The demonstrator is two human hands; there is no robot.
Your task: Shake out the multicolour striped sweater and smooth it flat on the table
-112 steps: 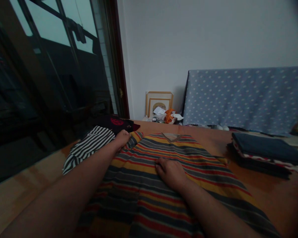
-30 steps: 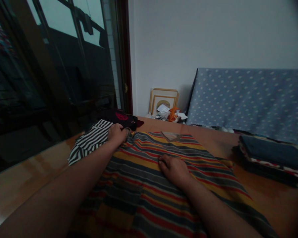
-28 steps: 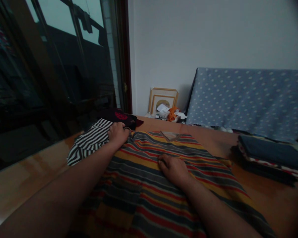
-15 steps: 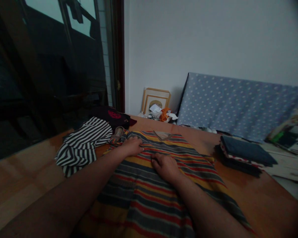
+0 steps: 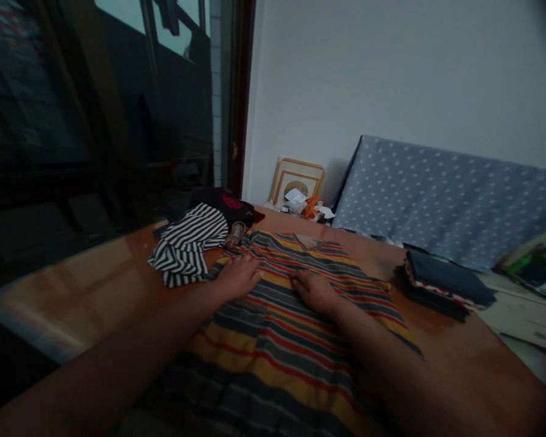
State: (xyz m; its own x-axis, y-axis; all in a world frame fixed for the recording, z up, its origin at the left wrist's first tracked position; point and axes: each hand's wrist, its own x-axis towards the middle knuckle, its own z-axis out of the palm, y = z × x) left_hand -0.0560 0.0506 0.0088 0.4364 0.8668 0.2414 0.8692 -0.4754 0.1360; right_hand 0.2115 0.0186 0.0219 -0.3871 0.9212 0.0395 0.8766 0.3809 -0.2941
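Observation:
A V-neck garment striped in yellow, red and dark grey lies spread over the table, its neckline at the far side. My left hand rests flat on its upper left part, fingers stretched out. On the middle of the chest lies my right hand, palm down with its fingers loosely extended. Neither hand grips the cloth. Close beyond my left hand is a crumpled black-and-white striped garment, with a dark garment bearing a red print behind it.
Folded clothes are stacked at the right on the wooden table. Past the far edge stand picture frames, orange and white odds and ends, and a blue dotted cloth draped against the wall. A dark glass door is at left.
My left hand has slid a little nearer to me over the striped garment. My right hand stays about in place on the chest. The view has turned slightly left.

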